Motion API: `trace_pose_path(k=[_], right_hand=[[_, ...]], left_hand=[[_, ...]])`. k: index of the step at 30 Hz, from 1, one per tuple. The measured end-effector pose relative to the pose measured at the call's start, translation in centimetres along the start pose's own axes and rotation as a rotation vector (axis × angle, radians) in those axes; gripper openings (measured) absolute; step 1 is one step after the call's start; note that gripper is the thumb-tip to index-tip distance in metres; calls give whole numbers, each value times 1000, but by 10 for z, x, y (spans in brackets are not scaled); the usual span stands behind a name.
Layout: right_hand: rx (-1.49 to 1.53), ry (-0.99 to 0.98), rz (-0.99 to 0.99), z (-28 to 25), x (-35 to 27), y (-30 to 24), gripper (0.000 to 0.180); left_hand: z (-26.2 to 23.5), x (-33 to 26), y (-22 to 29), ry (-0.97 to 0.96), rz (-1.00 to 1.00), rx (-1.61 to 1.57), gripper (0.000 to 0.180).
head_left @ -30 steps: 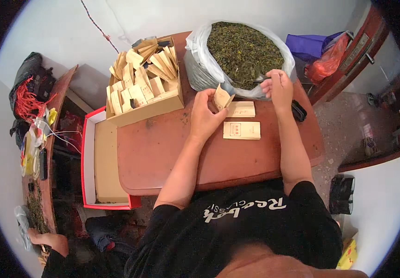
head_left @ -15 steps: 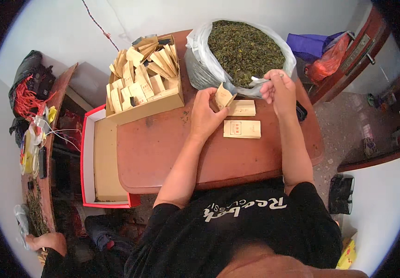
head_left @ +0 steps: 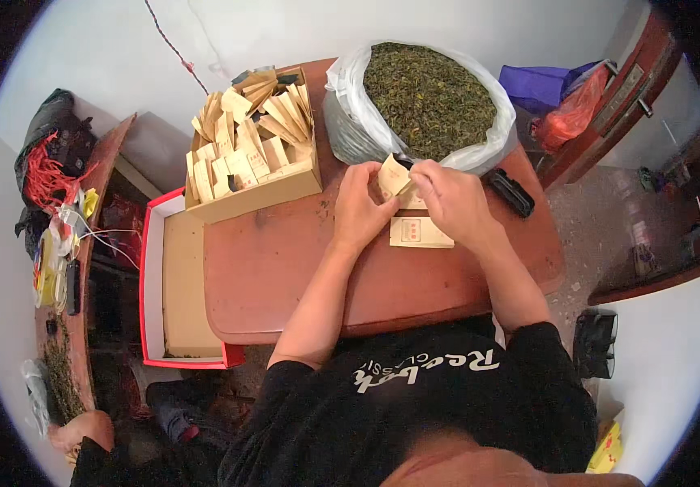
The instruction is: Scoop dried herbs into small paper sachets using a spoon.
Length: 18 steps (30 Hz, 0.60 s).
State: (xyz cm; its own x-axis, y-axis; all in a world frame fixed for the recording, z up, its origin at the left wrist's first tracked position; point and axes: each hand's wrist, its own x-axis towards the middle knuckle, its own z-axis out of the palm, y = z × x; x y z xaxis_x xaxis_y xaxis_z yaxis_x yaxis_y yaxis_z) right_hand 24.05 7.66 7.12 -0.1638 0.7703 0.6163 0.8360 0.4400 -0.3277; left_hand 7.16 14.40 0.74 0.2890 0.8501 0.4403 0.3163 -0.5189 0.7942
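Brown table [head_left: 285, 276]: 1 packet [head_left: 394, 176], probably light, easily creased, best held by its sides; left hand [head_left: 359, 203] pinching it, right hand [head_left: 455, 203] beside, grip unclear.

The left hand [head_left: 358, 207] held one packet [head_left: 394, 177]; two packets [head_left: 420, 233] lay by the right hand [head_left: 454, 203], one sack [head_left: 346, 122] beyond, two boxes [head_left: 260, 195] leftward.

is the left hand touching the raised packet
Touching: the head view shows the left hand gripping the raised packet between its thumb and fingers, with no gap at the packet's left side.
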Motion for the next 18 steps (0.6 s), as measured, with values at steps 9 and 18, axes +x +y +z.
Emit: trace_pose_path(k=[9,18], right_hand=[[395,138,480,-44,27,32,25],[429,55,687,-4,27,61,33]], left_hand=[[-2,2,-5,20,38,26,54],[0,2,-2,10,-15,-78,52]])
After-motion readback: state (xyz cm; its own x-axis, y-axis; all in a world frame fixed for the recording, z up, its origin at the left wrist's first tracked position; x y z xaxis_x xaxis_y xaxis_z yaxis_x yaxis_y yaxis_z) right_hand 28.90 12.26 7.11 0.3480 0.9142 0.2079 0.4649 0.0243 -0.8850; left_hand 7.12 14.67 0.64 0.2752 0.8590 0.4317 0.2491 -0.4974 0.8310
